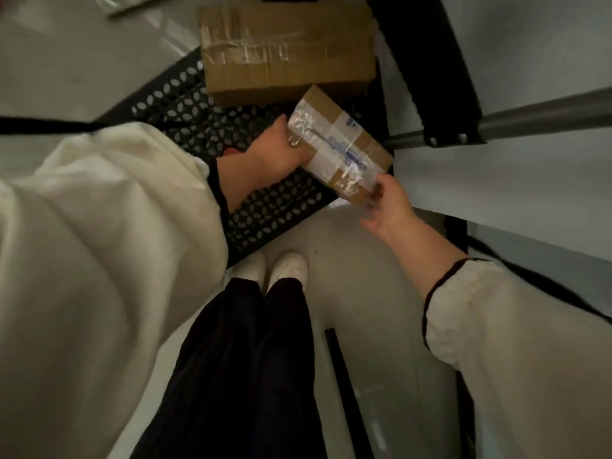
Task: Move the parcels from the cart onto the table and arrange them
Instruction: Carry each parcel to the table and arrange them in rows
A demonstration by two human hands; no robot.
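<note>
A small cardboard parcel (341,144) wrapped in clear tape with a white label is lifted just above the black perforated cart deck (185,104). My left hand (278,154) grips its left end. My right hand (387,203) touches its near right corner with thumb and fingertips, the other fingers spread. A large brown taped box (284,51) rests on the cart deck behind the small parcel. The white table (516,173) lies to the right.
A metal bar (536,117) and a black bracket (430,61) of the table frame cross the upper right. My feet in white shoes (284,266) stand on pale floor beside the cart. A black strip (344,385) lies on the floor.
</note>
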